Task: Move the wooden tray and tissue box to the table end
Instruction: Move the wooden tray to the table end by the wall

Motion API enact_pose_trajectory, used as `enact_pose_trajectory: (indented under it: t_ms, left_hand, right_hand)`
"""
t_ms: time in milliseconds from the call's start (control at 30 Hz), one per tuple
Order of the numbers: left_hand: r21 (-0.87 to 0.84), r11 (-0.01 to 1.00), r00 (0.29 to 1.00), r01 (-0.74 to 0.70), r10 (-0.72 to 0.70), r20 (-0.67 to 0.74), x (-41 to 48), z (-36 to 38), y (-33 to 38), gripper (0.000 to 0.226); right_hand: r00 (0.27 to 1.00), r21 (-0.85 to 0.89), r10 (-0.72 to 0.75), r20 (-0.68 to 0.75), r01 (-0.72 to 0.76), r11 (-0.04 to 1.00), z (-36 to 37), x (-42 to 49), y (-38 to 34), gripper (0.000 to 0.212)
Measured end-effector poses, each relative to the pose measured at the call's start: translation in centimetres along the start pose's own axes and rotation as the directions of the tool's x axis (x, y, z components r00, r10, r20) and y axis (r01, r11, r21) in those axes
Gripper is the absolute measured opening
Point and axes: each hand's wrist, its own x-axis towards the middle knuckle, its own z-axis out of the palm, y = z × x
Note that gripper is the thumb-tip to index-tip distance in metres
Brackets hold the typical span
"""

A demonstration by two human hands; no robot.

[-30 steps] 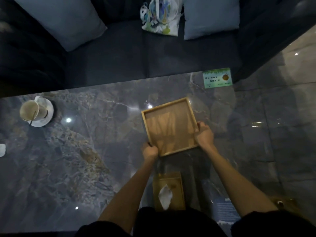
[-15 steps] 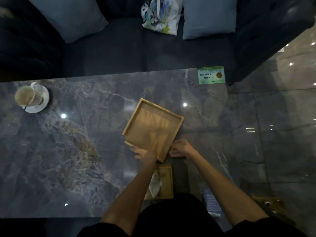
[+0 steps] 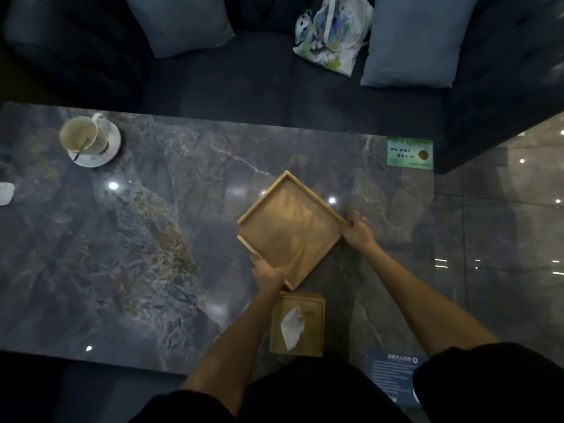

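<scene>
Two hands grip opposite sides of the wooden tray (image 3: 291, 232), likely for steering: left hand (image 3: 267, 274) closed on its near edge, right hand (image 3: 357, 232) on its right corner. Tray sits diamond-wise on table (image 3: 152, 270); tissue box (image 3: 297, 323) untouched just behind it.

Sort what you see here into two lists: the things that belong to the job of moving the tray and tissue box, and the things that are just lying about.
Part of the job:
wooden tray, held by the left hand and right hand
tissue box
table

Just lying about:
cup on its saucer
green card
printed bag
two cushions
sofa
</scene>
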Motion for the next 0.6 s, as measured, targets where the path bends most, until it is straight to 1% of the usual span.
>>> enact_pose_trajectory:
  t_ms: [67,100,133,233,300,333,367,467,533,600]
  left_hand:
    - [0.034,0.996,0.997,-0.077,0.077,0.009,1.2,-1.5,-0.8,0.083]
    - [0.040,0.995,0.996,-0.094,0.094,0.004,1.7,-2.2,-1.1,0.082]
    - [0.036,0.994,0.995,-0.101,0.101,-0.004,2.2,-3.0,-1.2,0.079]
    - [0.019,0.992,0.991,-0.126,0.126,-0.034,4.1,-5.6,-2.1,0.058]
    - [0.040,0.982,0.981,-0.182,0.184,-0.055,5.4,-7.8,-3.1,0.042]
    - [0.068,0.971,0.972,-0.227,0.231,-0.051,6.1,-9.1,-3.6,0.038]
    - [0.106,0.956,0.961,-0.273,0.277,-0.024,6.7,-10.4,-4.2,0.039]
    - [0.187,0.917,0.936,-0.353,0.347,0.064,8.0,-14.7,-5.6,0.058]
    - [0.219,0.912,0.938,-0.346,0.333,0.092,8.5,-17.9,-6.5,0.065]
    - [0.196,0.929,0.949,-0.314,0.306,0.072,9.6,-20.8,-7.7,0.059]
  right_hand:
    - [0.997,-0.065,-0.065,0.031,0.067,0.996,1.3,-0.2,-1.0,0.045]
    - [0.997,-0.092,-0.076,0.033,0.079,0.993,2.0,-0.6,-1.5,0.041]
    - [0.996,-0.084,-0.081,0.028,0.084,0.993,2.7,-0.9,-1.9,0.038]
    - [0.997,-0.097,-0.074,-0.022,0.071,0.993,4.8,-1.9,-3.0,0.031]
    - [0.998,-0.116,-0.056,-0.008,0.054,0.992,6.5,-2.5,-3.6,0.027]
    - [0.999,-0.132,-0.054,-0.002,0.054,0.990,7.4,-3.0,-4.0,0.027]
    - [0.999,-0.145,-0.041,-0.005,0.040,0.989,8.3,-3.7,-4.5,0.029]
    - [0.999,-0.144,0.000,-0.036,-0.005,0.990,12.1,-5.2,-5.9,0.034]
    - [0.998,-0.206,0.065,-0.020,-0.067,0.976,15.2,-6.0,-7.4,0.036]
    - [0.992,-0.251,0.121,-0.015,-0.121,0.960,18.2,-7.8,-9.6,0.036]
